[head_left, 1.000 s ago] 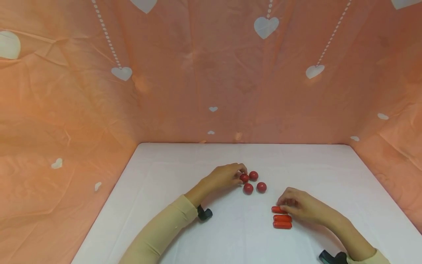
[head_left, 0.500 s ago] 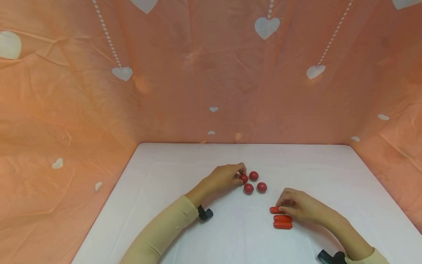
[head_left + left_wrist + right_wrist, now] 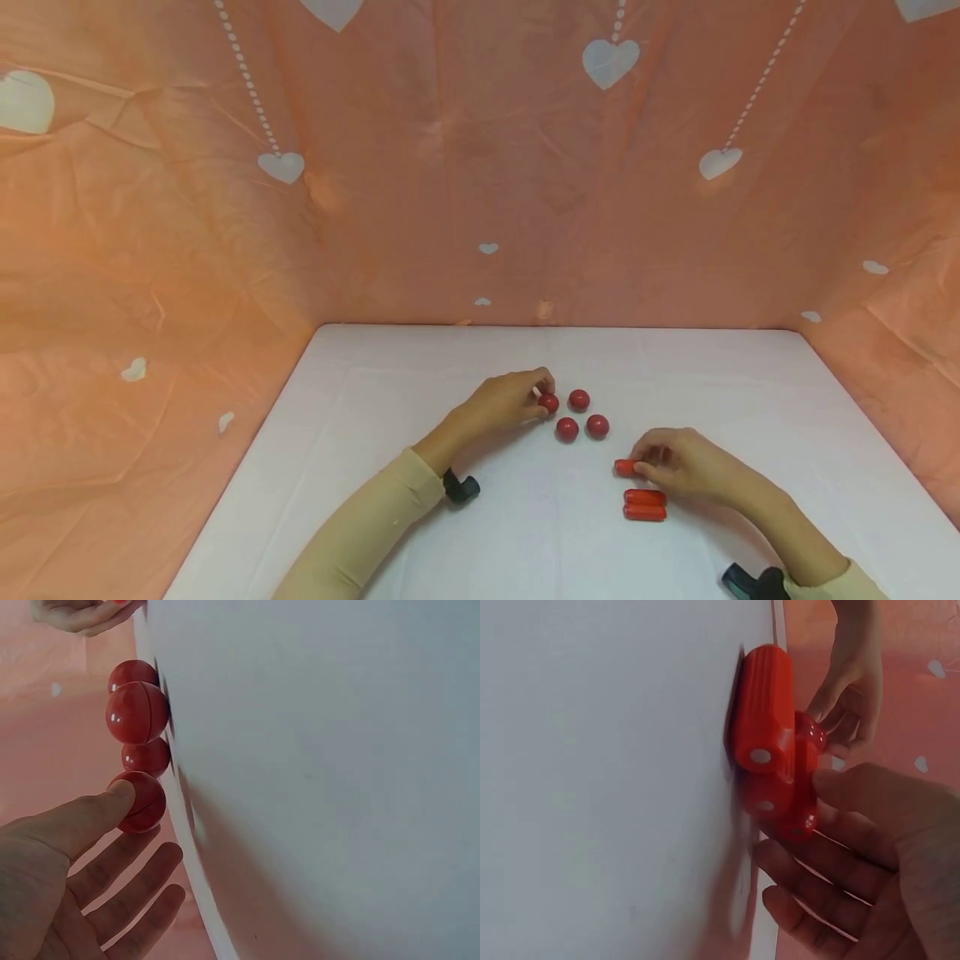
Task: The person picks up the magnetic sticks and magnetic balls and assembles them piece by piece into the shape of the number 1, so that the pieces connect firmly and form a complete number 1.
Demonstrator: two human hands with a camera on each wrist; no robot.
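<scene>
In the head view, my left hand (image 3: 501,402) pinches a glossy red ball (image 3: 549,404) between thumb and fingers. The left wrist view shows the thumb on this ball (image 3: 146,814), which has a dark seam; the other fingers are spread below. Three more red balls (image 3: 579,400) sit close by on the white table (image 3: 420,358). My right hand (image 3: 697,467) pinches a red cylinder (image 3: 624,468), its right end hidden by the fingers. Two matching cylinders (image 3: 645,497) lie side by side just nearer; in the right wrist view, one cylinder (image 3: 763,712) shows ribbed sides and a pale end dot.
Orange cloth (image 3: 450,192) printed with white hearts walls the table at the back and both sides. A black wrist device (image 3: 461,488) is worn at the left cuff, another black device (image 3: 753,583) at the right.
My left hand has drawn its ball slightly left, away from the other balls. My right hand has moved its cylinder a little left and away from the other two, widening the gap.
</scene>
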